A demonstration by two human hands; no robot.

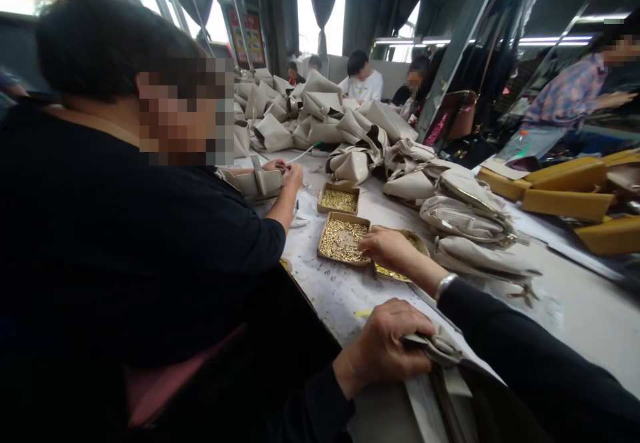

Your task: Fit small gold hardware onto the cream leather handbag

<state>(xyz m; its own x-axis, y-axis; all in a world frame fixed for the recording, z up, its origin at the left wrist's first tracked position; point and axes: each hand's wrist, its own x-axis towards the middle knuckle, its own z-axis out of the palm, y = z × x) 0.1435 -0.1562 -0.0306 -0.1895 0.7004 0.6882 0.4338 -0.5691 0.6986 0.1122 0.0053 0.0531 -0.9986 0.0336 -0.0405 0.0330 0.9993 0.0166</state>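
Note:
My left hand [390, 344] is closed around the top edge of a cream handbag [443, 348], its strap folded beneath the fingers. Much of that bag runs off the bottom of the view. My right hand [387, 248], with a silver bracelet at the wrist, reaches over a shallow cardboard box [345, 261] of small gold metal pieces [339, 235]. Its fingertips are drawn together at the pieces by the right side; whatever is between them is too small to make out. Under that hand lies another container [403, 276] of gold pieces, partly covered.
A third box [340, 211] of gold pieces stands behind. Cream bags lie at the right [473, 219] and are heaped at the back [320, 113]. On the left, a co-worker [150, 229] handles a cream bag [257, 183]. Mustard-yellow items [570, 196] are at the far right.

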